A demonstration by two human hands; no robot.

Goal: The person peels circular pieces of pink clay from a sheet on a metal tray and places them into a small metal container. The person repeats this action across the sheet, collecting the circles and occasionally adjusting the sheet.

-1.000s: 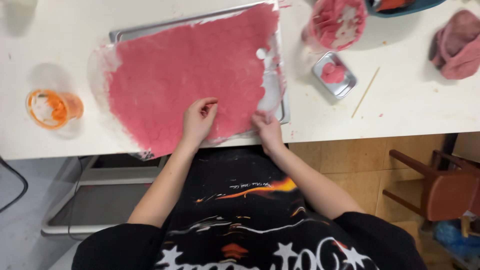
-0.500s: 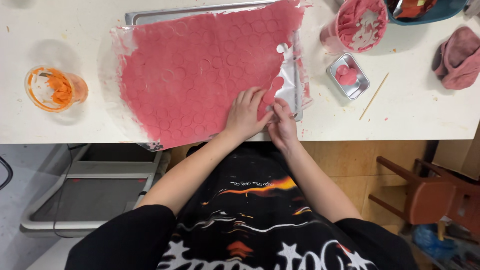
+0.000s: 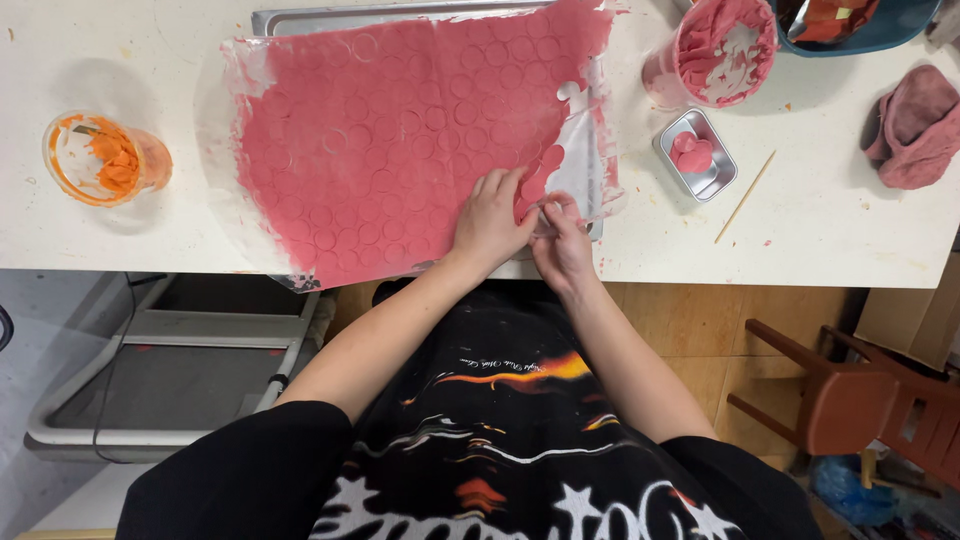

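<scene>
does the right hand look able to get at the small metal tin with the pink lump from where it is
Probably yes. The right hand is at the near right edge of the pink dough sheet, and the small metal tin sits just beyond on the white table, with only bare tabletop between them.

We see a white table (image 3: 850,240). Directly on it lies a metal tray (image 3: 400,14) under a clear sheet (image 3: 215,150) with pink dough (image 3: 400,130). At the left stands an orange-stained cup (image 3: 105,158). At the right we find a pink-smeared cup (image 3: 718,50), a small tin (image 3: 697,155) with dough inside, a wooden stick (image 3: 745,196), a pink cloth (image 3: 915,125), and what is perhaps a blue bowl (image 3: 870,22), cut by the edge.
</scene>
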